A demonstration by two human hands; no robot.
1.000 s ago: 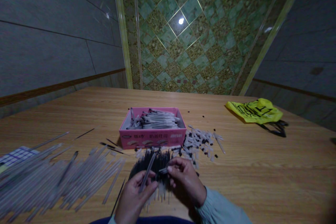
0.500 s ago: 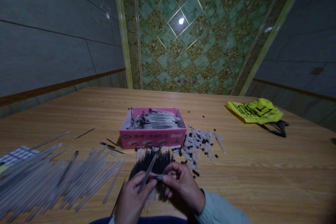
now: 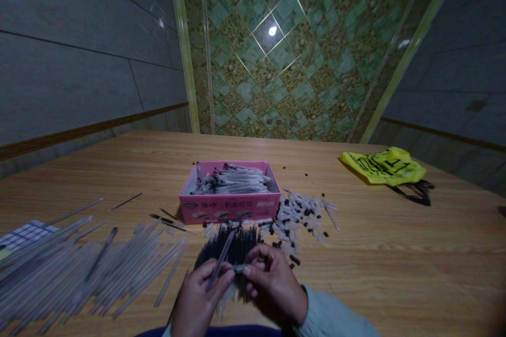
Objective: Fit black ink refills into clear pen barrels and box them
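My left hand [image 3: 203, 289] is closed around a clear pen barrel [image 3: 222, 258] that slants up and away. Its thumb and forefinger also pinch one end of a small translucent pen cap [image 3: 237, 269]. The other end of that cap sits between the thumb and forefinger of my right hand [image 3: 272, 279], which is closed too. Beneath and beyond both hands lies a bundle of dark pen refills [image 3: 245, 242]. Just behind the bundle, a pink box [image 3: 231, 208] holds a heap of pens [image 3: 241, 179].
Clear pen barrels [image 3: 118, 274] spread over the left side of the wooden table [image 3: 375, 253]. Loose caps and black plugs [image 3: 300, 216] are scattered right of the box. A yellow bag [image 3: 383, 166] lies at the far right, a checked cloth [image 3: 27, 234] at the left.
The hands stay almost in place, with the cap still between them. The barrel in my left hand has tilted slightly more upright.
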